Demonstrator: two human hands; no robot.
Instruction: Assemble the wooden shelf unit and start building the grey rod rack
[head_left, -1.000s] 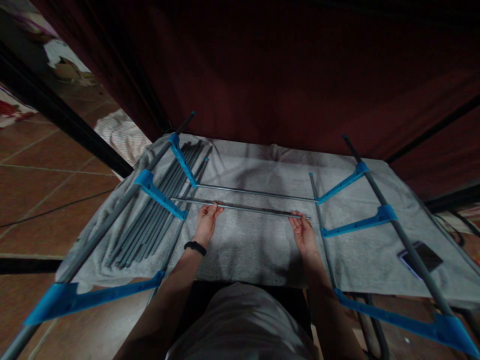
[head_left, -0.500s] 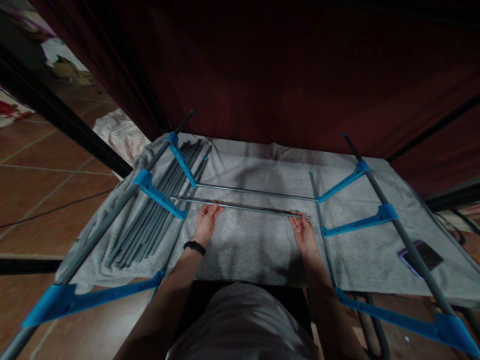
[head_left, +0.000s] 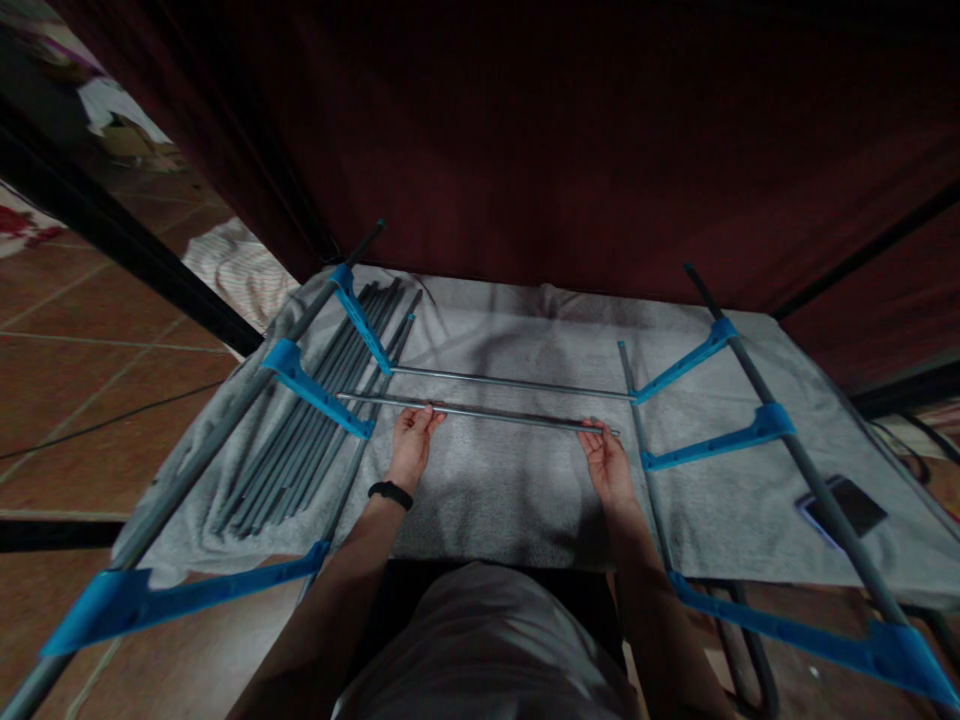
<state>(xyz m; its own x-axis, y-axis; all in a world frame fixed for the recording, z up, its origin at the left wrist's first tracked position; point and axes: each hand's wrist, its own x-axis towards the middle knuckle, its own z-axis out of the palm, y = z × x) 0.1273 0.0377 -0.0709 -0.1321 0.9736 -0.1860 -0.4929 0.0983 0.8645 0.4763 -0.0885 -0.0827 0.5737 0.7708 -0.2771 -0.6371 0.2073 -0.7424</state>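
A thin grey metal tube (head_left: 510, 416) is pinched at both sides by my hands. My left hand (head_left: 412, 437), with a black wristband, closes on it left of the middle. Near its right end my right hand (head_left: 604, 455) closes on it too. To the left stands a side frame of grey poles joined by blue plastic brackets (head_left: 319, 398). A matching frame with blue brackets (head_left: 716, 440) is on the right. Another thin tube (head_left: 510, 381) spans the two frames farther back. The held tube's left end overlaps the left frame; whether it touches is unclear.
Several loose grey tubes (head_left: 322, 440) lie in a bundle at the left of the table. A grey cloth (head_left: 495, 510) covers the table. A phone (head_left: 844, 510) lies at the right, partly behind a pole. A dark red curtain (head_left: 525, 150) hangs behind.
Almost nothing differs. Both hands keep their hold on the tube, and the view has shifted very slightly.
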